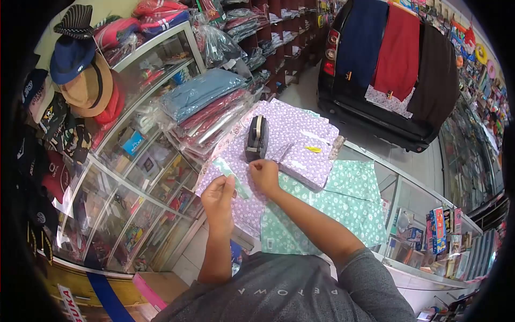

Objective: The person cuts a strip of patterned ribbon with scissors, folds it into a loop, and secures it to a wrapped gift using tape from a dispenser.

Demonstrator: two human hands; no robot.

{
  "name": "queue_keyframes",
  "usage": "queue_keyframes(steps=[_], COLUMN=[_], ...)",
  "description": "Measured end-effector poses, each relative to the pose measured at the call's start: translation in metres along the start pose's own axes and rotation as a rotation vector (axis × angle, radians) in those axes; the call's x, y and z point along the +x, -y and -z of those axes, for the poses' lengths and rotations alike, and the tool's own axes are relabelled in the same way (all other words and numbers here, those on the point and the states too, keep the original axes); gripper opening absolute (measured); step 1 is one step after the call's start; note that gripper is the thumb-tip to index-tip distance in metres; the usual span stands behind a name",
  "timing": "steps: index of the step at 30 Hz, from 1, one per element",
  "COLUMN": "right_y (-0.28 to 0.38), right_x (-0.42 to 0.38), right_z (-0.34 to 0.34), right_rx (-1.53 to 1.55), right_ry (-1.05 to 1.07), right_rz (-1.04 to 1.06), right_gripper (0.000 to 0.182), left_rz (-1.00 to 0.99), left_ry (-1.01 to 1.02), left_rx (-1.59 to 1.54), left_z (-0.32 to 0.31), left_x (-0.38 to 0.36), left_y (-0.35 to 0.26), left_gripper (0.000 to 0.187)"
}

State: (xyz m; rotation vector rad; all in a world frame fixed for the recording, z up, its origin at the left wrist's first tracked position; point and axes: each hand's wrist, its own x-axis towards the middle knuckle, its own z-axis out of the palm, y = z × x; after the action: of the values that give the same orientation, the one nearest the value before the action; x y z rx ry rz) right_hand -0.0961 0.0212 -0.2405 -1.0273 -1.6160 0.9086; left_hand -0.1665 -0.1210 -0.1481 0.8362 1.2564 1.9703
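Observation:
My left hand [219, 196] is closed, thumb against fingers, beside a narrow mint-green floral strip [238, 185]. What it pinches, if anything, is too small to make out. My right hand [264, 175] is also closed, its fingertips just in front of a black tape dispenser [253, 146] with a tan roll. Whatever lies in those fingers is hidden. Under both hands spreads lilac floral fabric [244, 217]. A folded lilac floral bundle [306, 165] lies right of the dispenser, with a small yellow object [313, 149] on top. Green daisy-print fabric [343, 201] extends below my right forearm.
Plastic-wrapped clothes [201, 96] are piled at the left of the counter. A glass display case [134, 198] stands left, with hats [86, 80] beside it. Trousers [397, 51] hang over a black car rear [343, 99] beyond. Boxed goods [437, 231] stand at the right.

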Motion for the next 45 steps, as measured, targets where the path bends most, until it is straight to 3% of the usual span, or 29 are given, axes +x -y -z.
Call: queue_keyframes(steps=[2, 5, 11, 14, 24, 28, 30, 31, 34, 45], right_y=[0.005, 0.053, 0.092, 0.113, 0.131, 0.139, 0.138, 0.139, 0.139, 0.122], right_x=[0.007, 0.009, 0.003, -0.005, -0.033, -0.051, -0.059, -0.062, -0.063, -0.049], right_z=[0.004, 0.050, 0.152, 0.206, 0.361, 0.413, 0.432, 0.437, 0.452, 0.472], right_rx=[0.018, 0.517, 0.766, 0.759, 0.670, 0.543, 0.452, 0.474, 0.429, 0.116], right_ry=[-0.011, 0.264, 0.408, 0.441, 0.187, 0.046, 0.039, 0.017, 0.010, 0.001], right_rz=[0.001, -0.291, -0.276, -0.253, -0.003, 0.076, 0.137, 0.159, 0.207, 0.233], right_gripper=[0.012, 0.018, 0.019, 0.019, 0.013, 0.013, 0.014, 0.014, 0.013, 0.014], left_rz=[-0.020, -0.012, -0.021, -0.035, -0.115, -0.141, -0.271, -0.225, -0.154, -0.259], left_ry=[-0.016, -0.063, 0.117, 0.237, 0.566, 0.856, 1.054, 1.114, 1.157, 1.077], left_rx=[-0.043, -0.053, 0.064, 0.067, 0.124, 0.159, 0.121, 0.117, -0.012, 0.130], left_z=[-0.002, -0.008, -0.047, -0.082, -0.221, -0.266, -0.288, -0.294, -0.314, -0.345], left_x=[0.000, -0.003, -0.015, -0.019, -0.036, -0.045, -0.054, -0.056, -0.075, -0.071], left_y=[-0.003, -0.011, -0.024, -0.035, -0.080, -0.082, -0.079, -0.077, -0.074, -0.024], left_gripper=[0.015, 0.015, 0.015, 0.015, 0.013, 0.012, 0.012, 0.014, 0.016, 0.014])
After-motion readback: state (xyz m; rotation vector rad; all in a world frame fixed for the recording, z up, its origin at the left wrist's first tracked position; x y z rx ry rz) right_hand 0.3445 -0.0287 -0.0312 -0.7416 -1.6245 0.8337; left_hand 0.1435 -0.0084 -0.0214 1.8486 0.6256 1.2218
